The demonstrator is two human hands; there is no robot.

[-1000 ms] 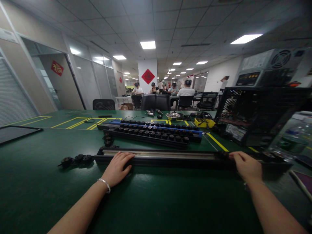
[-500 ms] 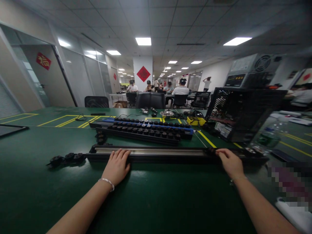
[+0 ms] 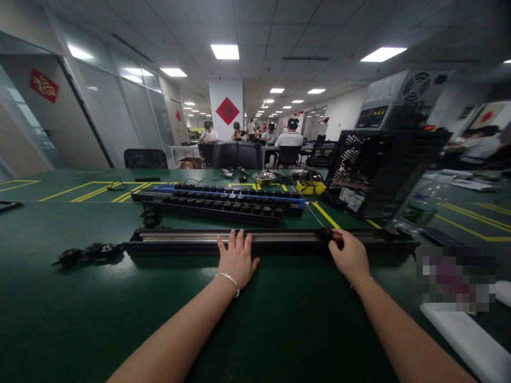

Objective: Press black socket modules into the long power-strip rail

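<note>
A long black channel, like a power strip housing (image 3: pixel 291 248), lies across the green table in front of me, its bright metal inside facing up. My left hand (image 3: pixel 236 263) rests on its near wall near the middle, fingers spread and holding nothing. Further right, my right hand (image 3: pixel 351 256) has thumb and fingers closed on a small black socket module (image 3: pixel 326 233) at the channel; part of the module is hidden by the fingers. A joined row of black socket modules (image 3: pixel 93 250) sits off the channel's left end.
Behind the channel are several strips filled with sockets (image 3: pixel 215 210), one blue-edged. An open computer case (image 3: pixel 389 170) stands at the right, near a plastic bottle (image 3: pixel 421 207). A yellow tray (image 3: pixel 310 187) and a metal bowl (image 3: pixel 264 177) sit further back. People work at distant tables.
My left hand has slid right along the channel and its fingers have spread. My right hand stays at the small black module. The whole view has shifted slightly.
</note>
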